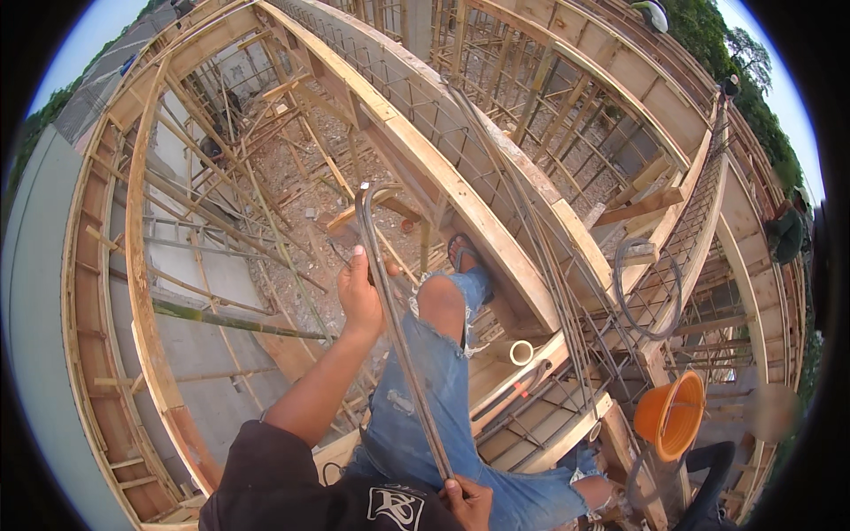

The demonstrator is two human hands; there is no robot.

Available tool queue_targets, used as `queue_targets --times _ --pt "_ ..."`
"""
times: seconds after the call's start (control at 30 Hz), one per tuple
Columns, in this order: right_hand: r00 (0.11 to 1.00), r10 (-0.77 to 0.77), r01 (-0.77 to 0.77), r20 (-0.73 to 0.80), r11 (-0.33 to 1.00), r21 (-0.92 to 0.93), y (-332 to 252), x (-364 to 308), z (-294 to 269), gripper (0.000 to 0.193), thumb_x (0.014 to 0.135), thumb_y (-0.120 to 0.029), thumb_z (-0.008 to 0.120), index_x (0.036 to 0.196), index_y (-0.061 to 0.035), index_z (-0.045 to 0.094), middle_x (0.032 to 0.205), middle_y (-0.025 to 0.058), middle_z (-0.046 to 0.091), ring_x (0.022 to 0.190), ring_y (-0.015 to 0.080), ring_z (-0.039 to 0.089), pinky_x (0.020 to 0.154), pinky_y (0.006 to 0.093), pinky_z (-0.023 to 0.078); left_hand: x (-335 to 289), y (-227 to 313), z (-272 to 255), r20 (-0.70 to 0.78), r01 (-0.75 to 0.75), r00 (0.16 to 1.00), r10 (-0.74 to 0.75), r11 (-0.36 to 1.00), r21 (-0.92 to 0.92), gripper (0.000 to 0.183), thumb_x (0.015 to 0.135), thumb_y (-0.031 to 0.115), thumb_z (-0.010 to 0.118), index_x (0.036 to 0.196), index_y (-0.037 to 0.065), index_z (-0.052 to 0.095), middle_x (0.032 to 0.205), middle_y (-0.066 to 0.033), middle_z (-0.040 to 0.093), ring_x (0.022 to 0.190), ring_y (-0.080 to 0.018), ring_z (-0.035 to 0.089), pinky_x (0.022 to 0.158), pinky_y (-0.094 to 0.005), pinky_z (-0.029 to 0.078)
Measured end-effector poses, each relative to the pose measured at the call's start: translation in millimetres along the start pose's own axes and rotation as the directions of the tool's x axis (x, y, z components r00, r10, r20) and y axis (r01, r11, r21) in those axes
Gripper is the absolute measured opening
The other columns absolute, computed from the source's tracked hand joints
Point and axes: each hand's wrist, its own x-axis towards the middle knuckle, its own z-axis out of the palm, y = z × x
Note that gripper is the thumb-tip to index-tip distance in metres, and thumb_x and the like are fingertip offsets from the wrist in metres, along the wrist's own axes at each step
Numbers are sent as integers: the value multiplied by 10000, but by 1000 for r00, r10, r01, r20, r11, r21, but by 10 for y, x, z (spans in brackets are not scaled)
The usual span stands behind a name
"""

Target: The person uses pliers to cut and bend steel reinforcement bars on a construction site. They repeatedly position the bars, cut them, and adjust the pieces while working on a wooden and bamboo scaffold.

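A long steel bar point(405, 358) with a hooked upper end slants across my lap, from in front of my left knee down to my waist. Near its hook, my left hand point(361, 296) is closed around it, thumb pointing up along the metal. My right hand point(467, 503) grips the lower end close to my shirt. My jeans point(398, 398) are torn at the knees, and my left foot, in a flip-flop point(460, 254), rests against a timber formwork beam point(425, 168).
Below lies a rubble-strewn floor point(305, 208) crossed by bamboo and timber props. Reinforcing bars point(522, 212) run along the formwork at right. An orange bucket point(670, 416), a looped cable point(651, 292) and a white pipe end point(521, 353) are nearby. Another person point(788, 230) is at far right.
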Motion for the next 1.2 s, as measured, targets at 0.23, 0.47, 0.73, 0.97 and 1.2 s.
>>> queue_targets --times 0.23,0.47,0.73,0.97,1.2 --pt "992 -96 97 -79 995 -1 -115 -59 -10 321 888 -237 659 1056 35 680 815 83 688 739 145 604 685 323 494 29 -13 -39 9 -10 1000 9 998 56 483 982 504 431 887 50 568 696 -64 600 474 -105 484 408 -247 347" --pt "982 170 -187 80 904 385 177 235 -136 136 778 -19 766 868 58 699 772 157 707 626 145 648 589 240 521 9 -42 107 -57 129 990 -125 990 59 407 1016 428 384 895 63 517 730 -115 632 475 -121 505 406 -280 450" --pt "935 236 -315 264 896 314 181 369 -308 128 790 -42 760 806 49 671 778 161 707 703 178 684 649 282 558 100 -8 174 -36 109 994 -106 986 129 490 1015 469 351 939 38 572 795 -98 649 506 -84 505 432 -247 425" --pt "904 239 -336 354 909 247 216 425 -358 188 835 -112 713 909 57 674 811 142 702 715 183 662 662 316 534 359 100 132 43 62 997 -69 986 157 432 1027 441 331 947 64 526 819 -91 674 488 -79 513 405 -231 409" --pt "873 214 -382 439 860 340 174 403 -369 262 814 -171 747 945 40 665 810 130 698 707 199 665 656 335 537 363 -40 324 20 -67 998 65 986 155 325 1002 361 479 1013 58 597 708 5 567 598 -46 473 559 -204 398"
